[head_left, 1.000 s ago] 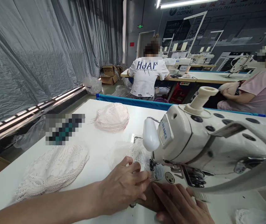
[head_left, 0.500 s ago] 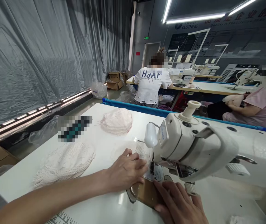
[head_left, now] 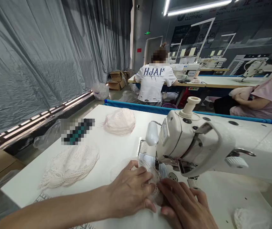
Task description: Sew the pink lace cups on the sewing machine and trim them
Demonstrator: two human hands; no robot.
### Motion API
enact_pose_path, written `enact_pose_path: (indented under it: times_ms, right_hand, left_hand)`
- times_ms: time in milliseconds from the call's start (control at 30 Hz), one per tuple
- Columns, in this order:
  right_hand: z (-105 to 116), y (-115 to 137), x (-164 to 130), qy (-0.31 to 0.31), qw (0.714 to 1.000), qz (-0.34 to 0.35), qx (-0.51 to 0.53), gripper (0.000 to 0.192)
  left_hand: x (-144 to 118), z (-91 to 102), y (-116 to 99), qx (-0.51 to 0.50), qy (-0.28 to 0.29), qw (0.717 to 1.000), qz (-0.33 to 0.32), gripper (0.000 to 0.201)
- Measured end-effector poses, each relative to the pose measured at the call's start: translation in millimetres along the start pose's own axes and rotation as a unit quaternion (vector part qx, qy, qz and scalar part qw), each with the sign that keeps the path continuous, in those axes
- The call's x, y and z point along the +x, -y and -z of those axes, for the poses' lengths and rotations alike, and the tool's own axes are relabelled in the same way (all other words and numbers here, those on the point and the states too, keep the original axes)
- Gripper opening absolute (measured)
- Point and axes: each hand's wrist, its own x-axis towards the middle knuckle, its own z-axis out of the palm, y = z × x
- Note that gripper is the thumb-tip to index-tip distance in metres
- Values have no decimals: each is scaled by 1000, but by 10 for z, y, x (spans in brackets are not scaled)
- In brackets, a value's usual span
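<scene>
A pale lace piece (head_left: 156, 188) lies on the machine bed by the needle area of a white sewing machine (head_left: 174, 140). My left hand (head_left: 133, 187) rests on it from the left, fingers bent and pressed down onto it. From the right, my right hand (head_left: 185, 202) holds the lace's near edge, with thumb and fingers drawn together. Part of the lace is hidden under both hands. Behind my left hand, a metal plate (head_left: 146, 156) shows on the bed.
Two stacks of pale lace pieces, a near one (head_left: 70, 165) and a far one (head_left: 120, 121), lie to the left. Another lace piece (head_left: 247, 218) is at lower right. A ruler marking (head_left: 41, 196) runs along the near edge. Two people sit beyond the table (head_left: 107, 143).
Both hands have shifted slightly nearer me. The brown flat thing that showed between them is out of sight, and lace shows there instead. The view has tilted slightly.
</scene>
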Motion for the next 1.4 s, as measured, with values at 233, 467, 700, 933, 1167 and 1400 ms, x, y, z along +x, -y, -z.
enact_pose_path:
  times_ms: [233, 467, 700, 933, 1167, 1400]
  right_hand:
    - [-47, -126, 41, 21, 997, -49, -52, 36]
    - [-52, -148, 53, 19, 996, -53, -63, 35]
    - [33, -61, 30, 24, 997, -42, 55, 30]
    - [20, -51, -2, 12, 997, -2, 74, 29]
    - [-12, -30, -8, 1, 998, -3, 59, 29]
    - [-17, -96, -16, -5, 998, 48, 43, 30]
  left_hand:
    - [141, -84, 151, 17, 7, 1000, -13, 47]
    - [147, -117, 145, 19, 6, 1000, -2, 45]
    - [65, -162, 47, 18, -48, 998, -27, 42]
    - [51, -184, 58, 18, -24, 1000, -11, 26]
    - [53, -229, 98, 15, -68, 997, -30, 10]
    - [71, -257, 77, -13, -71, 997, -38, 17]
